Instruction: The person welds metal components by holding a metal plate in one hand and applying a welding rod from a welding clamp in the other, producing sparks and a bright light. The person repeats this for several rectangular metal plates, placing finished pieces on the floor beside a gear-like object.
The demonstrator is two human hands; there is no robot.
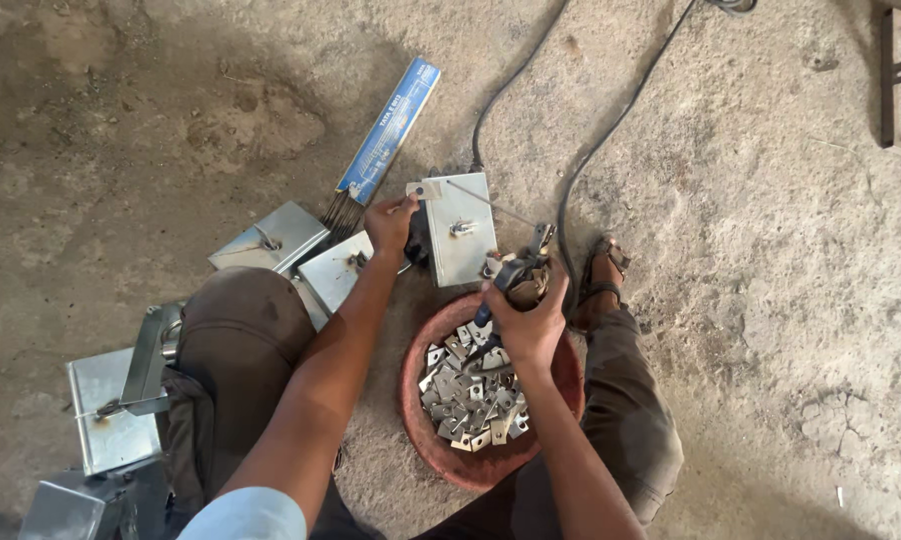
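Risk of slip: your left hand point(391, 222) pinches the small metal tab point(423, 189) against the shiny square steel plate point(461, 228) while your right hand point(527, 318) grips the dark welding holder point(516, 272), so a shifting tab likely spoils the joint.

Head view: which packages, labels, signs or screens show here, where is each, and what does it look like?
Rod packet: on the ground above the left hand, long and flat, blue with white print and an orange end; thin dark rods stick out of its lower end.
No signs, screens or other labels show.
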